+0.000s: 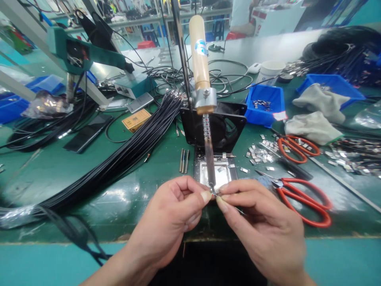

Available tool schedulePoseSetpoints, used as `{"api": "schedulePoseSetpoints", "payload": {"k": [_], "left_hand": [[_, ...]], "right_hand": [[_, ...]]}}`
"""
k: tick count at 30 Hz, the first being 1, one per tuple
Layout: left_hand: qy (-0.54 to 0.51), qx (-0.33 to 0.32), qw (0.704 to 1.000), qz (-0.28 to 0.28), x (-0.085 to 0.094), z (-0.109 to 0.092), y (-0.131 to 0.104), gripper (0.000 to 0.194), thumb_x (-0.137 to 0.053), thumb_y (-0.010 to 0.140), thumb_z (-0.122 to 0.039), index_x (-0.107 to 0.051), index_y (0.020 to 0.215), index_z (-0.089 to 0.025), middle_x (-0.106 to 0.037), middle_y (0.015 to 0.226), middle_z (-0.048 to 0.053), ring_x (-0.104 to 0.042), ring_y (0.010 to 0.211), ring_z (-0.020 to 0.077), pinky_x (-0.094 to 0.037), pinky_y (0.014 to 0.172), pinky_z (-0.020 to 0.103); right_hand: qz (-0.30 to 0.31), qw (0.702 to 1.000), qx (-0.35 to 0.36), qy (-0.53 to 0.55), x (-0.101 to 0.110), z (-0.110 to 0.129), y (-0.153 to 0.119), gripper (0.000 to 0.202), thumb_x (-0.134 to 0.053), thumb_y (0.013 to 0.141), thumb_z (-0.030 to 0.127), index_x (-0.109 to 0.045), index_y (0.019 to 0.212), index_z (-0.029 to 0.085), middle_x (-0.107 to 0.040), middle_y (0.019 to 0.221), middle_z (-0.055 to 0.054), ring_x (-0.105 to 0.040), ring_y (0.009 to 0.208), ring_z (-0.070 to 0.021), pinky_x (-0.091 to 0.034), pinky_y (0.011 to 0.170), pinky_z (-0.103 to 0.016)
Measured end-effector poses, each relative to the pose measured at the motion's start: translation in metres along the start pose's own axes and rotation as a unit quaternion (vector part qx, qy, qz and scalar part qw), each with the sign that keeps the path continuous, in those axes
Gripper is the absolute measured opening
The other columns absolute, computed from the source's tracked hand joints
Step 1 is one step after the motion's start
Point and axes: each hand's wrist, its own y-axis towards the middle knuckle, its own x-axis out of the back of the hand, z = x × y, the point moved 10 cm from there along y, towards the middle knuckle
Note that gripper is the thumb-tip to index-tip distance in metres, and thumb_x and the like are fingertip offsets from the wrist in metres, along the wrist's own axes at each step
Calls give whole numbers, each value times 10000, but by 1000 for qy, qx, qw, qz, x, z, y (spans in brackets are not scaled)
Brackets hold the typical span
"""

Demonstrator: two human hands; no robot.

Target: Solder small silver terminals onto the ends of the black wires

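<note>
hands [171, 210] pinching part [213, 192], soldering iron [205, 110] — above

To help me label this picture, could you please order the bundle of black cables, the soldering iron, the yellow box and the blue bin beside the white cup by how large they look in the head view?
1. Bundle of black cables
2. Soldering iron
3. Blue bin
4. Yellow box

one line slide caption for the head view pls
Left hand and right hand pinch a small metal part at the tip of a clamped soldering iron, beside black cables.
</note>
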Motion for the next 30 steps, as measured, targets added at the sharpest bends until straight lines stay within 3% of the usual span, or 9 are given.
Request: {"api": "schedulePoseSetpoints", "payload": {"k": [30], "left_hand": [[15,-1,1000,4,0,0,-2,284,-837,808,-246,-610,670,-148,-409,543,-81,-239,473,43,-187,427,174]], "right_hand": [[0,1000,7,5,-1,1,0,194,-733,848,34,-752,882,224,-751,942,-26,-726,851,-149,-612,704,-251]]}}
